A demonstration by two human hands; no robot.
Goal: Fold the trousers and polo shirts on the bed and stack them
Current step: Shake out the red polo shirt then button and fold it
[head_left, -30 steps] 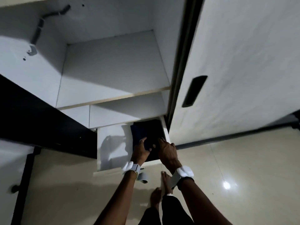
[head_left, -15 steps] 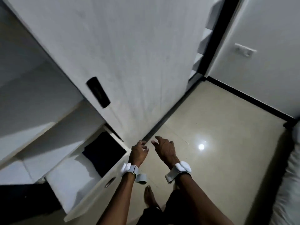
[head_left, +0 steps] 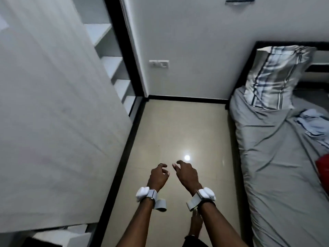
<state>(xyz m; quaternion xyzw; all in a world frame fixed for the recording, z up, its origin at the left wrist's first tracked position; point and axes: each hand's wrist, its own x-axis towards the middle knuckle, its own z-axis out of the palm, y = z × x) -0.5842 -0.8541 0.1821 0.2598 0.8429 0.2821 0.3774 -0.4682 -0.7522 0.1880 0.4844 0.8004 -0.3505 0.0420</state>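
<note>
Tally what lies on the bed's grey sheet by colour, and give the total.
Striped pillow: 1
Light blue garment, crumpled: 1
Red thing, cut off by the frame edge, kind unclear: 1
Total: 3

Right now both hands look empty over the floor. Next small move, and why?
Probably turn right and reach for the crumpled light blue garment on the bed. The left hand and right hand hold nothing, fingers loosely curled above the floor tiles, while that garment lies unfolded near the striped pillow, so folding work seems to remain there.
</note>
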